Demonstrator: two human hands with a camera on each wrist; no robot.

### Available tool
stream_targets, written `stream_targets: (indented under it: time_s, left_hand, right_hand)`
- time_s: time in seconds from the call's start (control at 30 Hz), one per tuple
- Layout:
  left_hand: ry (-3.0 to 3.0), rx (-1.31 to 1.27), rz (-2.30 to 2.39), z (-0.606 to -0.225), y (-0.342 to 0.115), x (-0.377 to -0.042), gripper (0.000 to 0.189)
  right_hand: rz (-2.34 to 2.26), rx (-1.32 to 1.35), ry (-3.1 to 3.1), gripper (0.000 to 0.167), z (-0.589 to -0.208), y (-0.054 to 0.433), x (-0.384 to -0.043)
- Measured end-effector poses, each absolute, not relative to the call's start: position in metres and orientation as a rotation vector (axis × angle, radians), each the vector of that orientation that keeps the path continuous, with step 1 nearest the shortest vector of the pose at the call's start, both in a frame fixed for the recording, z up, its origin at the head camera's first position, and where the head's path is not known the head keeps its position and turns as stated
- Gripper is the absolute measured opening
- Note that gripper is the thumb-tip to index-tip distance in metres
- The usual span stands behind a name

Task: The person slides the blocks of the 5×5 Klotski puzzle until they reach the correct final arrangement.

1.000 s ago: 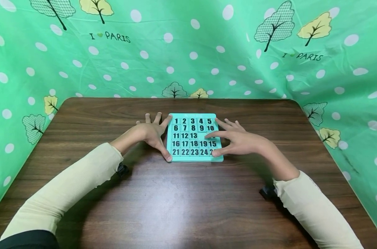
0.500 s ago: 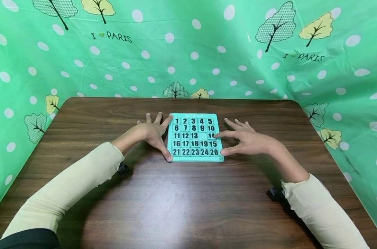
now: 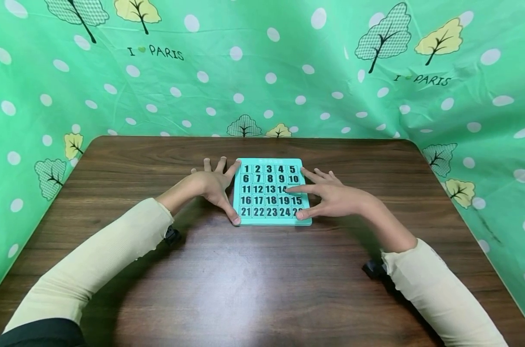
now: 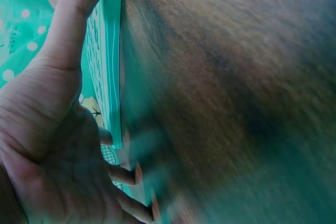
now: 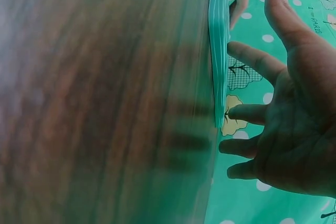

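A turquoise number slide puzzle (image 3: 271, 221) lies flat on the table, its tiles in rows. My left hand (image 3: 212, 185) is spread along its left side, thumb at the near corner and index finger at the far corner. The left wrist view shows that hand's palm (image 4: 47, 145) beside the puzzle's layered edge (image 4: 112, 77). From the right, my right hand (image 3: 332, 195) reaches over the board with straight fingers. Its index fingertip is at the 14 tile (image 3: 281, 190) in the third row. That finger hides the row's right end, and the thumb partly covers the 20 tile.
The brown wooden table (image 3: 254, 289) has rounded far corners. Behind and beside it hangs a green dotted cloth (image 3: 262, 62) with printed trees. Dark wrist devices (image 3: 171, 236) sit under both pale sleeves (image 3: 440, 289).
My right hand drew back to the right, then came left over the board again. The 14 tile has slid left into the gap beside 13. My left hand stays put.
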State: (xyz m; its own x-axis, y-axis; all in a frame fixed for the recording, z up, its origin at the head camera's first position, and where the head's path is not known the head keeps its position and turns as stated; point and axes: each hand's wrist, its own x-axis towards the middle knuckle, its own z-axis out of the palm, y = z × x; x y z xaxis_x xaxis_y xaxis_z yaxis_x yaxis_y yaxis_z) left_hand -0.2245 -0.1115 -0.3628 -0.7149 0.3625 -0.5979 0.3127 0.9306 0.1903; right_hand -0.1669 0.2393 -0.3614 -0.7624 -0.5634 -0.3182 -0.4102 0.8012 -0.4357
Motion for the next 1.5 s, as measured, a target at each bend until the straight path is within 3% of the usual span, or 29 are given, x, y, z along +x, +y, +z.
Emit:
stream_targets:
  time_s: [0.77,1.5]
  left_hand:
    - [2.402,0.458,0.105,-0.363,-0.111,-0.226,0.179]
    - [2.396,0.456,0.087,-0.362,-0.109,-0.225,0.179]
  right_hand:
    - [-0.511,-0.696,2.546,0.070,-0.354,0.270,-0.143]
    - [-0.414,-0.693,2.619,0.078,-0.352,0.261,-0.155]
